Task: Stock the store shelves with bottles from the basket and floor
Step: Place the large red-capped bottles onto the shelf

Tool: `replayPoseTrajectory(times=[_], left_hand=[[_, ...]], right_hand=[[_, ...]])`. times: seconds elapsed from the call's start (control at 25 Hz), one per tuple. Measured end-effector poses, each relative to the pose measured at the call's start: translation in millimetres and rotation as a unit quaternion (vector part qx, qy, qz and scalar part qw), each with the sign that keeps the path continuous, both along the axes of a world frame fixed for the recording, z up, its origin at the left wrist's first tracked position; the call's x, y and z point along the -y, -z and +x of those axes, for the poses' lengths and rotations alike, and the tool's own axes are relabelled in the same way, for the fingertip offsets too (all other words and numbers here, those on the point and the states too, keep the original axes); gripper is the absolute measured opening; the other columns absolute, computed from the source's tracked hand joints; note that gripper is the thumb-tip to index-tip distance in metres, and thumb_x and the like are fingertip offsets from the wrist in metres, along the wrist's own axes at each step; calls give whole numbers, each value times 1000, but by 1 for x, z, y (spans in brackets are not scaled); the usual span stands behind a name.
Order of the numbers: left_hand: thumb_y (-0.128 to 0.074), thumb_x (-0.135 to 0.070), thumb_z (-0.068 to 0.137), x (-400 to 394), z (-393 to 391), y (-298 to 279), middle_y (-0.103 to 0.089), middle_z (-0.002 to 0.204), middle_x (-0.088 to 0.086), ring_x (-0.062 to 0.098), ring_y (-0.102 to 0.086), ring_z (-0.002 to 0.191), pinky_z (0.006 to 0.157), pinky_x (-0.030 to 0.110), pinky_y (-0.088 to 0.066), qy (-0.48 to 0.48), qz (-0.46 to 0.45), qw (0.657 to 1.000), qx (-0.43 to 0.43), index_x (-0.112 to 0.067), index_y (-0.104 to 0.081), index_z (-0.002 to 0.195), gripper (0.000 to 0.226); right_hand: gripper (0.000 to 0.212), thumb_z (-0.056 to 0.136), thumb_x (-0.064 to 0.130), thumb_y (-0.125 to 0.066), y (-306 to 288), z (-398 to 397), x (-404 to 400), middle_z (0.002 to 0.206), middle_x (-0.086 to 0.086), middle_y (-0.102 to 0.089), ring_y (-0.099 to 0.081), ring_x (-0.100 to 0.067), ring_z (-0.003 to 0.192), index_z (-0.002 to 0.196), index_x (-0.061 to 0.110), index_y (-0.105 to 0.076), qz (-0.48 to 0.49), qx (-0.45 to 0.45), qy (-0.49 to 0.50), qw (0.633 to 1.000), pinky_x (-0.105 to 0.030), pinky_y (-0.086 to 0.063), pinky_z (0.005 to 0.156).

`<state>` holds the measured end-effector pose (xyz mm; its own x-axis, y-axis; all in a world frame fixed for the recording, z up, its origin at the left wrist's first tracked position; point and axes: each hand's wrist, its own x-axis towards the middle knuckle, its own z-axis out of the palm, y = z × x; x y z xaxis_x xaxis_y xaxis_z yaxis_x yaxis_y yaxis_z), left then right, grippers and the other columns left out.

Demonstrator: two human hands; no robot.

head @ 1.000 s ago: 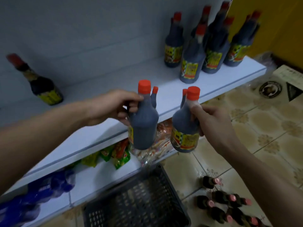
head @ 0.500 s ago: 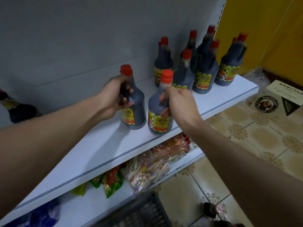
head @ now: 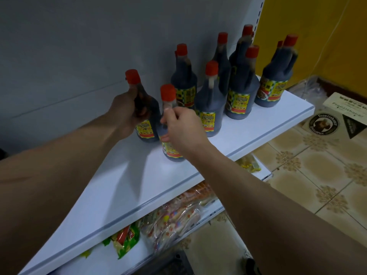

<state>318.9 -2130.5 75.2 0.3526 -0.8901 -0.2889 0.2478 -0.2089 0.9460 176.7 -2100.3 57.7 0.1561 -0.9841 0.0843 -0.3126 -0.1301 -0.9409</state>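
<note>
Two dark sauce bottles with red caps and yellow labels stand on the white shelf [head: 248, 133]. My left hand [head: 127, 114] grips the handle of the left bottle [head: 148, 128], which stands further back. My right hand [head: 182, 130] holds the neck and body of the nearer bottle [head: 168, 96], whose base rests on the shelf. Several more of the same bottles [head: 240, 92] stand in a group behind and to the right, against the grey back panel.
Below the shelf, a lower shelf holds snack packets [head: 174, 217] in clear and green wrappers. A dark basket edge [head: 174, 262] shows at the bottom. The tiled floor [head: 317, 175] lies to the right, with a printed cardboard box [head: 337, 120] near the yellow wall.
Both hands lifted the two bottles from below shelf height onto the shelf, then slid them back toward the group. The basket and floor bottles have dropped out of view.
</note>
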Motion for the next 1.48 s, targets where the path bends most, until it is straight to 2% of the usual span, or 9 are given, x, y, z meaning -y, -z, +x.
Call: replayPoseTrajectory(times=[0.32,0.56,0.68,0.84,1.0,1.08,1.2,1.32,1.48], left_hand=[[-34,-36,106,51,-10,-3,-49,44,-1,12,-41,43,54,25,-42,12,-16,999,-26,-12,-47,74,42],[-51,-41,99,66,-9,4,-64,94,6,17,-60,81,72,35,-53,-43,7,999,23,-11,-59,88,33],[-63,-47,91,61,-10,2,-63,124,8,22,-65,105,84,37,-56,-90,7,996,25,-7,-57,127,54],[-52,-59,92,32,-6,-8,-59,106,3,22,-60,89,85,39,-56,-131,68,984,101,-12,-50,127,58],[-41,-45,101,-42,5,-16,-61,124,23,38,-60,108,93,42,-49,-109,161,925,326,2,-57,123,55],[-37,-45,102,-99,7,-29,-56,133,22,38,-53,121,102,40,-42,9,181,871,457,-5,-54,131,52],[-30,-52,101,-193,-2,-63,-47,147,11,31,-43,133,110,42,-35,144,192,779,580,-20,-42,145,56],[-30,-52,101,-275,-28,-92,-47,149,4,24,-39,138,113,36,-31,154,171,784,576,-24,-45,145,54],[-25,-61,95,-394,-55,-114,-47,149,3,25,-39,137,112,44,-32,178,214,789,547,-28,-44,144,62]], right_hand=[[44,103,36,-42,3,7,21,92,-27,-63,-59,-44,89,91,0,-64,-2,-13,13,1000,-48,-49,78],[40,101,39,-42,10,18,29,91,-27,-63,-61,-46,87,86,6,-58,31,27,34,999,-55,-52,79],[40,101,37,-45,10,21,28,98,-28,-62,-62,-47,89,89,2,-60,53,46,52,996,-56,-52,82],[49,95,44,-49,2,27,24,120,-20,-52,-62,-49,88,98,-2,-68,88,56,72,992,-54,-54,87],[43,99,31,-50,-35,18,13,133,-23,-47,-56,-43,117,125,-3,-54,159,-73,54,983,-43,-48,99],[57,98,29,-57,-67,5,-12,144,-22,-29,-48,-42,125,139,-1,-32,184,-128,55,973,-41,-41,101],[59,99,33,-51,-107,-13,-78,143,-20,-32,-43,-43,127,146,6,-30,93,-236,-37,966,-44,-36,106],[51,99,28,-37,-122,-31,-161,146,-18,-36,-39,-41,130,147,11,-39,41,-290,-104,951,-45,-35,106],[54,98,33,-35,-139,-50,-293,158,-12,-30,-32,-34,141,150,19,-40,64,-332,-149,929,-43,-28,116]])
